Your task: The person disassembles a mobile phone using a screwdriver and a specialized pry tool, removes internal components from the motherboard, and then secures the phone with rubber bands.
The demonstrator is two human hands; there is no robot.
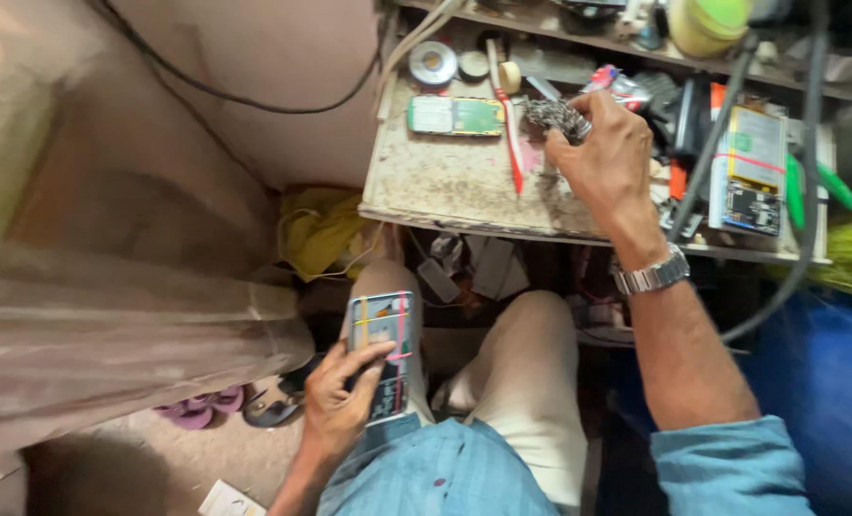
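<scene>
Fingers of the left hand [335, 406], lower centre-left of the frame, wrap a rubber-banded opened blue phone [382, 354], long axis running up-frame, resting on the thigh. Upper right, the right hand [606, 158] pinches a grey tangled metal wad [556, 117] above the worn wooden bench [445, 182].

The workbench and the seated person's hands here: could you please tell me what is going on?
A seated person holds an opened phone bound with coloured rubber bands in the left hand, resting it on the knee. The right hand, with a metal wristwatch, is up at the worn, stained wooden workbench, its grip closed on a tangled wad of grey metal wire. A green circuit board and a red-handled tool lie on the bench beside it.
</scene>
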